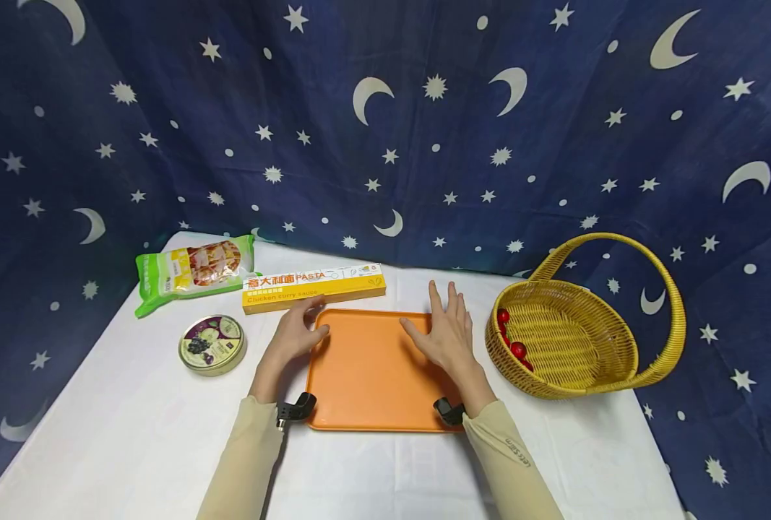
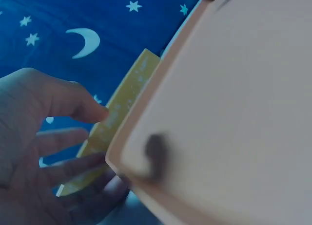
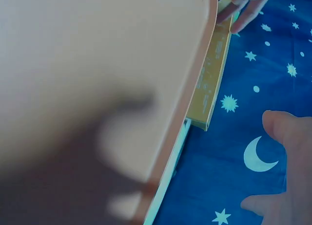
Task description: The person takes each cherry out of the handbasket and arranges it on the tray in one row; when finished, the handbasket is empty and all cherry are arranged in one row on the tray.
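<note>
An orange rectangular tray (image 1: 368, 372) lies flat on the white table. My left hand (image 1: 296, 334) is at its back left corner, thumb over the rim and fingers loosely bent with nothing in them. Just behind that hand lies a long yellow and white pasta box (image 1: 316, 290), which the left wrist view shows as a yellow box (image 2: 119, 113) past the fingers. Over the tray's right side hovers my right hand (image 1: 446, 336), its fingers spread and holding nothing. Its shadow falls on the pale-looking tray (image 3: 73, 49) in the right wrist view.
A yellow wicker basket (image 1: 541, 383) with a tall handle stands at the right, several small red balls (image 1: 518, 350) inside. To the left are a round tin (image 1: 212, 345) and a green food packet (image 1: 196, 267). Behind the table hangs a dark blue star-and-moon cloth (image 1: 333, 188).
</note>
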Available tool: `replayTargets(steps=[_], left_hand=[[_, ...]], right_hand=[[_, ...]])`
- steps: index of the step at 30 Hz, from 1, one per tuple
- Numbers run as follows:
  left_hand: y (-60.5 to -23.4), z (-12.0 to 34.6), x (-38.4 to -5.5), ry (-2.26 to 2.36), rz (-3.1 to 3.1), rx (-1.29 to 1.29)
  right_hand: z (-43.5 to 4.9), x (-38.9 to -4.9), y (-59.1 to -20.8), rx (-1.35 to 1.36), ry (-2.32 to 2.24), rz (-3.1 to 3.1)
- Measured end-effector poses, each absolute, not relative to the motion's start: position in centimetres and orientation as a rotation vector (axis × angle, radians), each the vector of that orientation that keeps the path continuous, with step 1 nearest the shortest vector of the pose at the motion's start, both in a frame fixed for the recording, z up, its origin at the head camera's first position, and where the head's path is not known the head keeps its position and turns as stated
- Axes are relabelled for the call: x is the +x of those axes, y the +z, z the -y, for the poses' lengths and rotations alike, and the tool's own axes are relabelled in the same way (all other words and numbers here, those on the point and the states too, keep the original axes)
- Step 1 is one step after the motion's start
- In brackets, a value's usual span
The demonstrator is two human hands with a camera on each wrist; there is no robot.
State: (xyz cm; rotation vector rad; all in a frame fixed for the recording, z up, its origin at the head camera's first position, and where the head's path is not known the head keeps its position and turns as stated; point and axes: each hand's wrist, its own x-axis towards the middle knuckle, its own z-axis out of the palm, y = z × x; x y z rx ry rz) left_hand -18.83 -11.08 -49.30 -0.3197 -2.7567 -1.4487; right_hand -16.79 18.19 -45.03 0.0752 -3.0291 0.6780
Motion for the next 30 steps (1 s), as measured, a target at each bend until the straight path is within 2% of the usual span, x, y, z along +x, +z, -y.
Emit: replayTargets(steps=[8,14,19,24,30], left_hand=[[-49.8,11.8,-19.4,-1.403,2.72,-0.495],[-50.0,12.6,-19.2,-1.52,2.703,-0.481],[-50.2,12.7,-19.2,-1.52,2.689,-0.448],[-50.4,12.5,-19.3,-1.499,2.673,-0.432],[-51.1,12.4,-19.6,-1.522,2.635,-0.456]], right_hand=[[-19.1,-17.0,-44.1,0.066,0.722,3.005],[-20.9,-17.4,-42.2,0.091,0.838,2.963],[-23.9,-18.2,-39.6,0.086,0.954,2.905],[-28.1,-18.8,-37.3,-0.071,1.065,2.913],[-32.8,-19.6,-36.8,-0.241,1.134,3.024]])
